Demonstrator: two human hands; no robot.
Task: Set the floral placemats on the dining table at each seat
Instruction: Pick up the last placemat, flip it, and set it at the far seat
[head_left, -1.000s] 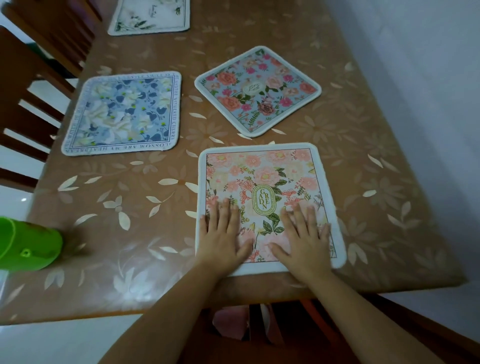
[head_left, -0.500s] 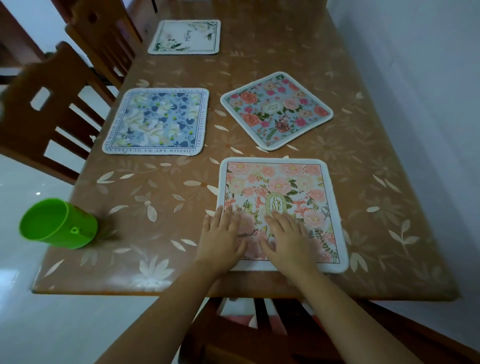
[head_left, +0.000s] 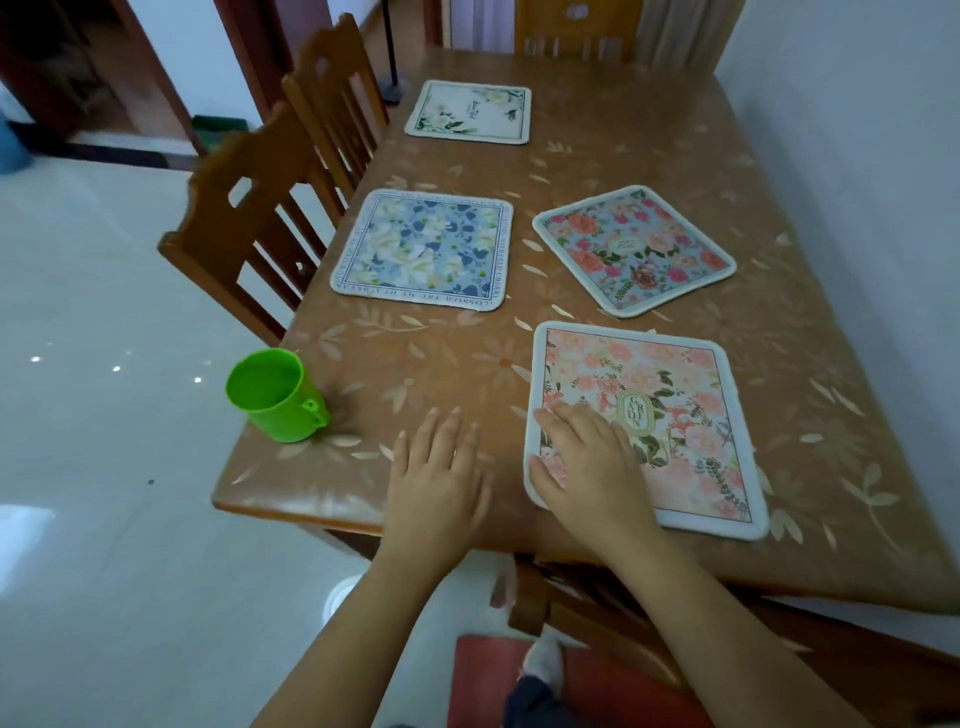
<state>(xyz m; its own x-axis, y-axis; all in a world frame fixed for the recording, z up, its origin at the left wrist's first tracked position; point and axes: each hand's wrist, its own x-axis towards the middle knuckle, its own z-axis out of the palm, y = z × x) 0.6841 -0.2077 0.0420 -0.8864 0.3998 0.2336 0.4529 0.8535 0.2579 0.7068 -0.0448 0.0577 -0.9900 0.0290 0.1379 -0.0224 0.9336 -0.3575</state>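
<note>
Several floral placemats lie on the brown dining table (head_left: 426, 374). The pink one (head_left: 670, 410) is nearest, at the front edge. A blue-and-white one (head_left: 423, 249) lies by the left chair, a grey-blue one with red flowers (head_left: 634, 249) sits skewed toward the right, and a white one (head_left: 470, 111) is at the far left. My right hand (head_left: 584, 460) rests flat on the pink mat's near left corner, fingers straight. My left hand (head_left: 436, 480) lies flat on the bare tabletop just left of that mat, apart from it.
A green plastic cup (head_left: 275, 395) stands near the table's front left corner. Wooden chairs (head_left: 260, 208) line the left side, another (head_left: 571, 31) is at the far end, and one chair (head_left: 597, 613) is below the front edge. A white wall runs along the right.
My left hand has slid off the pink mat onto the bare table to its left. My right hand moved left to the mat's near left corner. The view has pulled back and up.
</note>
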